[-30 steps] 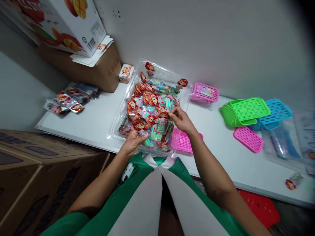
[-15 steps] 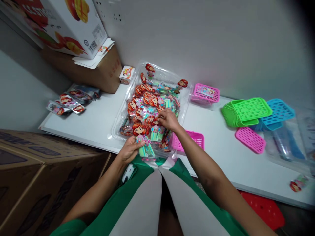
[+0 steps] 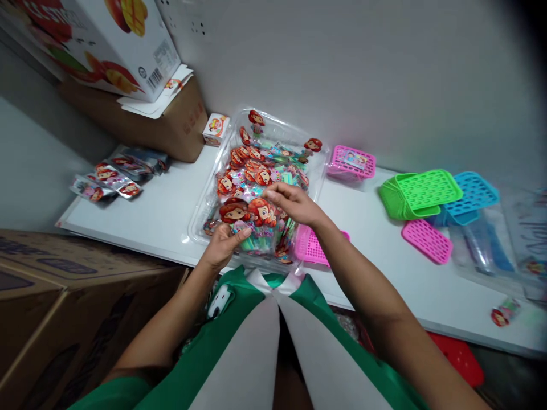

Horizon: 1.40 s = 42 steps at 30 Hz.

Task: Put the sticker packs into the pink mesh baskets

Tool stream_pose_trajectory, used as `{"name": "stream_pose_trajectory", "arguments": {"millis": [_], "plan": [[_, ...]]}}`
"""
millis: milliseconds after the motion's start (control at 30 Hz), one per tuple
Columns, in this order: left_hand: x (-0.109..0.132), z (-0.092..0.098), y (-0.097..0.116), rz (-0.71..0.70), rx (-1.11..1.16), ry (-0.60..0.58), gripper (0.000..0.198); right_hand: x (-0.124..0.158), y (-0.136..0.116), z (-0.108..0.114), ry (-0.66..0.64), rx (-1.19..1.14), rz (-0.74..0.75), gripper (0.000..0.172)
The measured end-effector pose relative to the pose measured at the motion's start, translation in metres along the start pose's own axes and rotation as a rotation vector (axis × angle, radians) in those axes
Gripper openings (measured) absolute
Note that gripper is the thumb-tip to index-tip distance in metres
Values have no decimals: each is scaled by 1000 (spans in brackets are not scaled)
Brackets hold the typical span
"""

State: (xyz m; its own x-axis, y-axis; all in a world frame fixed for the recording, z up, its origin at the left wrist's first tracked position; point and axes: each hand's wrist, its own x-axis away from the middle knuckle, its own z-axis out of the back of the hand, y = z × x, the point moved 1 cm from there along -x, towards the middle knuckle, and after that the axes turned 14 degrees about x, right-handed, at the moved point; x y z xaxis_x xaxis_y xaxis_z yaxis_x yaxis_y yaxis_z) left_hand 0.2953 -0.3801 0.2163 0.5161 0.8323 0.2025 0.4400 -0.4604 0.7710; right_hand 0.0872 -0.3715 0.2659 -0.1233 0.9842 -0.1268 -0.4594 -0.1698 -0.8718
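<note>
A clear plastic tray [image 3: 314,173] holds a heap of small packets [image 3: 256,176] printed with a red-haired cartoon girl, with green contents showing. Over the tray's near side, my left hand [image 3: 224,244] is closed, thumb on top, on one such packet [image 3: 234,212]. Beside it is a second packet [image 3: 261,212], its printed head just below the fingertips of my right hand [image 3: 294,204]. Those fingertips are pinched at that packet's top edge. Overlapping prints hide where one packet ends and the other begins.
Pink baskets [image 3: 352,162] stand right of the tray, with green baskets [image 3: 427,193] and blue ones [image 3: 478,196] farther right. Silver pouches [image 3: 106,179] lie at the left. A brown carton [image 3: 183,128] carries a white printed box [image 3: 149,57]. Large cartons [image 3: 77,273] flank the table.
My right hand has moved up slightly, with the second packet now raised beside the left one. My left hand has shifted a little up, its packet higher than before.
</note>
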Motion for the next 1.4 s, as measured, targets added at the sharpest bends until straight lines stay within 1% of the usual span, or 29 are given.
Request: {"name": "stream_pose_trajectory", "arguments": {"millis": [67,133,233,300,333,400,500,567,600,633,667,700,800,833,867,967,1033,1133,1167,1233,1267,1300,1333,1400], "plan": [[-3,3,-5,21,67,42,26,2,14,3,29,-53,-68,45],[-8,4,-8,38,110,58,29,5,27,3,22,-95,-137,46],[-17,2,-9,82,143,25,39,8,39,-6,-2,-103,-157,41],[-21,1,-9,99,156,21,41,10,48,-11,47,-83,-185,36],[-21,1,-9,96,162,36,39,11,54,-12,81,-58,-215,35],[-21,4,-9,87,176,78,35,13,65,-10,140,48,-273,31],[-17,10,-10,104,202,127,34,18,72,-2,267,362,-269,26],[-15,13,-12,132,204,149,35,22,65,0,411,578,-227,27],[-14,13,-12,141,205,155,34,24,59,-1,479,640,-210,29],[-14,13,-13,147,210,156,33,26,51,-3,521,648,-203,31],[-13,12,-13,153,219,150,34,28,43,-7,519,601,-202,33],[-13,10,-14,158,232,138,35,29,36,-13,457,509,-204,34],[-13,4,-15,180,264,76,39,33,24,-32,114,122,-229,36],[-13,2,-16,183,270,55,40,34,24,-36,51,7,-247,38],[-12,1,-16,182,275,38,40,36,26,-38,39,-90,-273,39],[-11,0,-18,177,274,18,40,39,37,-38,134,-249,-350,40],[-9,-1,-19,182,268,12,40,41,41,-39,154,-268,-371,40],[-7,-4,-21,200,286,-16,39,43,40,-43,183,-300,-378,39],[-6,-5,-22,219,296,-25,38,44,39,-44,170,-318,-371,39],[-4,-5,-23,256,306,-17,36,45,38,-41,101,-328,-341,39],[-3,-4,-23,266,303,7,35,46,39,-36,83,-301,-326,39],[-2,-3,-22,271,295,36,34,48,42,-28,102,-238,-315,37],[-1,0,-22,265,285,69,33,50,47,-18,152,-133,-312,34],[1,5,-20,246,263,120,33,54,59,-1,248,176,-317,25]]}}
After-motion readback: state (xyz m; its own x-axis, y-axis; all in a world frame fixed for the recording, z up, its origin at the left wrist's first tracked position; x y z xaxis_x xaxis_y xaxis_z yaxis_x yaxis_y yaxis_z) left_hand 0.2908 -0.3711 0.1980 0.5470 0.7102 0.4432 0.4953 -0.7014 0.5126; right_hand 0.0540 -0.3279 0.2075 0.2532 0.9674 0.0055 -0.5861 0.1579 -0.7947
